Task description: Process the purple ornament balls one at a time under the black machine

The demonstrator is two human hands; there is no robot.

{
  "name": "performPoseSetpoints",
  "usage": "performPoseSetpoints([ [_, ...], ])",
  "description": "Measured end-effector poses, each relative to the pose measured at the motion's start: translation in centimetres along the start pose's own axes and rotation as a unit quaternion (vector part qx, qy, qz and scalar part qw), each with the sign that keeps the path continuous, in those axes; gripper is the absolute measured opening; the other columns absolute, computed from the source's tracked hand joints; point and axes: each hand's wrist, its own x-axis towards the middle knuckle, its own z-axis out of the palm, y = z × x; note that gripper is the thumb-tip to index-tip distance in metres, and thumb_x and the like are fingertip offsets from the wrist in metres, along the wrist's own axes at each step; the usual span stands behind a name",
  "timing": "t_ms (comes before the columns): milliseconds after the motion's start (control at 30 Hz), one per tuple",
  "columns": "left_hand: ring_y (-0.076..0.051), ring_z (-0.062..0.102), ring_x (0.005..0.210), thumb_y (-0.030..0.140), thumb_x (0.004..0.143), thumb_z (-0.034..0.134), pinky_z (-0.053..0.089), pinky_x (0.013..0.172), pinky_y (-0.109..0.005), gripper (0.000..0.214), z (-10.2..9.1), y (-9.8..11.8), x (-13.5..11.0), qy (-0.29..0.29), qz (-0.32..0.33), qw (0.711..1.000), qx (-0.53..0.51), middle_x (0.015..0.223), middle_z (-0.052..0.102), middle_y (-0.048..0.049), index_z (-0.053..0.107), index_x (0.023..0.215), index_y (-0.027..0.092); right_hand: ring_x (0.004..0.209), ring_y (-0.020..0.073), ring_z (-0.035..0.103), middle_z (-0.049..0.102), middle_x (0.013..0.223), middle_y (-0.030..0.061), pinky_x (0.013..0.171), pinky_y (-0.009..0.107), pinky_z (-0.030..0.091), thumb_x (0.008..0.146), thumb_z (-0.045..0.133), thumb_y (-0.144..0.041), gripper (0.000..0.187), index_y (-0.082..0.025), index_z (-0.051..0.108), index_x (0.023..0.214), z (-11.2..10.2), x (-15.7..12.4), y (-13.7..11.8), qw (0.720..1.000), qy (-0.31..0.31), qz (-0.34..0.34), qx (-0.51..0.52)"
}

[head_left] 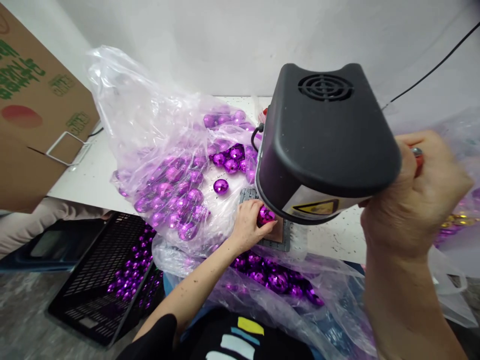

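My left hand (245, 225) pinches a shiny purple faceted ball (265, 215) between thumb and fingers. That ball is over a grey base plate with a brown pad (278, 231), under the front of a black machine (330, 145). The machine has a round vent on top and a yellow warning label (315, 207). My right hand (420, 190) is wrapped round something at the machine's right side, with a bit of red and a metal end showing between the fingers. The machine's head hides its lower working part. A single loose purple ball (221, 186) lies just left of the plate.
Clear plastic bags (127, 100) with many purple balls cover the table's left side. More purple balls (277, 280) lie in plastic over my lap. A black crate (86, 280) with purple balls stands on the floor by a person's leg (41, 225). A cardboard box (33, 135) is at left.
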Motion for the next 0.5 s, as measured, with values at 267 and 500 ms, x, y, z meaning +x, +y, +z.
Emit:
performPoseSetpoints([
  [267, -0.030, 0.056, 0.119, 0.032, 0.084, 0.069, 0.037, 0.113, -0.056, 0.029, 1.0, 0.0, -0.2, 0.014, -0.024, 0.999, -0.042, 0.115, 0.066, -0.0097, 0.064, 0.110, 0.022, 0.046, 0.0013, 0.042, 0.049, 0.060, -0.0062, 0.050, 0.020, 0.040, 0.089, 0.061, -0.046, 0.031, -0.016, 0.069, 0.086, -0.3, -0.4, -0.5, 1.000, 0.000, -0.006, 0.016],
  [500, -0.030, 0.057, 0.117, 0.034, 0.079, 0.075, 0.037, 0.114, -0.057, 0.038, 1.1, -0.1, -0.3, 0.031, -0.037, 0.998, -0.045, 0.113, 0.065, -0.0084, 0.059, 0.112, 0.023, 0.053, 0.0055, 0.050, 0.057, 0.062, -0.0027, 0.048, 0.023, 0.037, 0.084, 0.063, -0.030, 0.014, -0.017, 0.067, 0.079, -3.0, -5.4, -0.6, 0.994, -0.046, -0.087, -0.045],
])
